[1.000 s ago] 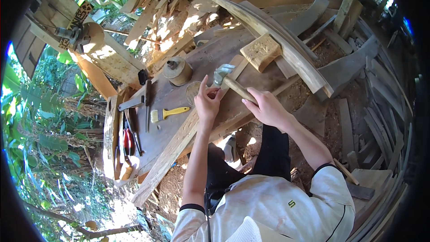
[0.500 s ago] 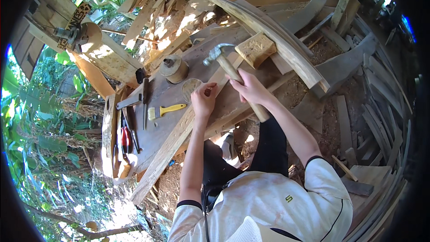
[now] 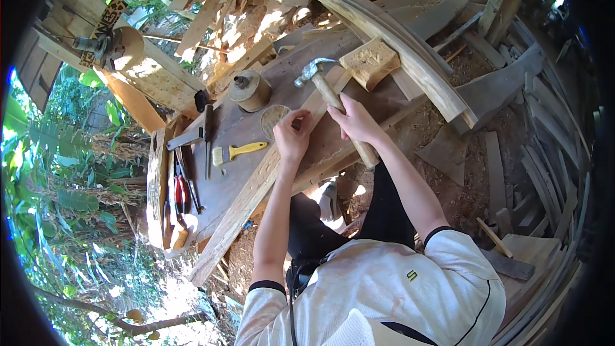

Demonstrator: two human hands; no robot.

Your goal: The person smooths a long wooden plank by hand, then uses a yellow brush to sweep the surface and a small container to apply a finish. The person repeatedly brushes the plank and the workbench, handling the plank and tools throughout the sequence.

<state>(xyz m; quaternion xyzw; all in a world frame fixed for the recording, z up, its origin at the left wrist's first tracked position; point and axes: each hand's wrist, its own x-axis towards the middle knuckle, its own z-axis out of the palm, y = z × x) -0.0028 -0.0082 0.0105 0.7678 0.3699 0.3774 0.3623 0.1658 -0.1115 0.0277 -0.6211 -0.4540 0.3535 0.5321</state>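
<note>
By the right hand [image 3: 356, 120], a hammer [image 3: 330, 94] is gripped partway along its handle, the fingers wrapped around it; its metal head is turned away from the body, and the butt of the handle is left sticking out below the fist. The left hand [image 3: 293, 136] is held over a long plank [image 3: 241, 218], its fingers curled toward the thumb as in a pinch; whether anything small is held between them cannot be told. The plank is laid slantwise across the desk [image 3: 218, 198], its near end jutting past the edge. Just beyond the left hand, a round disc [image 3: 274, 122] is seen, with a pot [image 3: 250, 94] set near it. Farther left, a yellow-handled brush [image 3: 240, 151], an L-shaped tool [image 3: 208, 122] and red-handled pliers [image 3: 182, 195] are laid out. Beyond the hammer, a block [image 3: 370, 64] is placed just beside a curved beam [image 3: 394, 54].
</note>
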